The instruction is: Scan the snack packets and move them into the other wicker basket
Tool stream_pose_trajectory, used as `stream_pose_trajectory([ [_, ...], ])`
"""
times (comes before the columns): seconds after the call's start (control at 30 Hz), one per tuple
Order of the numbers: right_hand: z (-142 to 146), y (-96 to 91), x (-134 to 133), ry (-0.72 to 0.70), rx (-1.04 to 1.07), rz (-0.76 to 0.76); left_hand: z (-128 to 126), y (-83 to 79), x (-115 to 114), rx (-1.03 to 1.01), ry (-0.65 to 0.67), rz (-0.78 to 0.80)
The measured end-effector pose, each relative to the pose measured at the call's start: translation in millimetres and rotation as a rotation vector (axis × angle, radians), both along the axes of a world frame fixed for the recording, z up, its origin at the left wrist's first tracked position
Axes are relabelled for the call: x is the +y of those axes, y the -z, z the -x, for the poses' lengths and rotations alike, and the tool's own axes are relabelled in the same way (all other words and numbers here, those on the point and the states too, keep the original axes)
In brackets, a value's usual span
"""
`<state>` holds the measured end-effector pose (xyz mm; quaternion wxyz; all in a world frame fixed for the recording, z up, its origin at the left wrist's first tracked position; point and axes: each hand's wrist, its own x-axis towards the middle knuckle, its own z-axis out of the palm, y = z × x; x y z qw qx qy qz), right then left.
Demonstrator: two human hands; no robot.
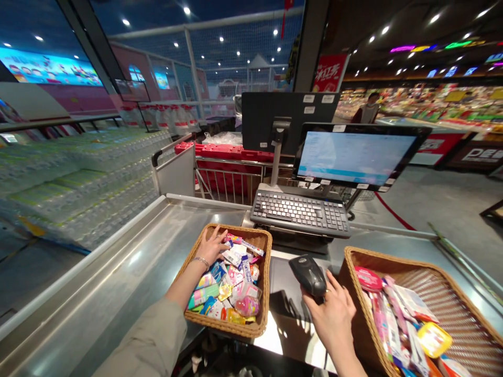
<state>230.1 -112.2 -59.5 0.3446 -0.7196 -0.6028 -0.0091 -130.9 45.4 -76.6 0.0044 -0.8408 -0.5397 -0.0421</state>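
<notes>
My left hand (212,246) reaches into a wicker basket (259,327) full of small colourful snack packets. Its fingers are pinched on a thin pink and white packet (244,244) at the basket's far end. My right hand (334,311) grips a black handheld barcode scanner (308,273), held over the dark counter patch between the two baskets. A second wicker basket (451,285) at the right holds several packets, among them a pink one (368,278) and a yellow one (434,339).
A grey keyboard (301,212) sits beyond the baskets under a lit monitor (353,157). A steel checkout counter (118,277) runs to the left. Behind it stand a red shopping cart (228,162) and stacked bottled water (78,183). A person stands far off among shelves.
</notes>
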Motion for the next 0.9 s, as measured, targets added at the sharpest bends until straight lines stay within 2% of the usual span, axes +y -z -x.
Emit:
stream_pose_trajectory([
  [0.2, -1, 2.7, -2, 0.012, -0.005, -0.008, -4, -7.7, 2, -0.001, 0.013, 0.004],
  [0.43, 0, 1.4, -2, 0.024, 0.038, -0.004, -10, -31.0, -7, -0.013, -0.035, -0.009],
  [0.7, 1, 3.6, -3, 0.025, 0.019, -0.060, -18, -50.0, -21, -0.073, -0.114, -0.164],
  [0.9, 7, -5.8, -3, 0.014, 0.035, -0.093, -36, -62.6, -32, -0.106, -0.145, -0.263],
])
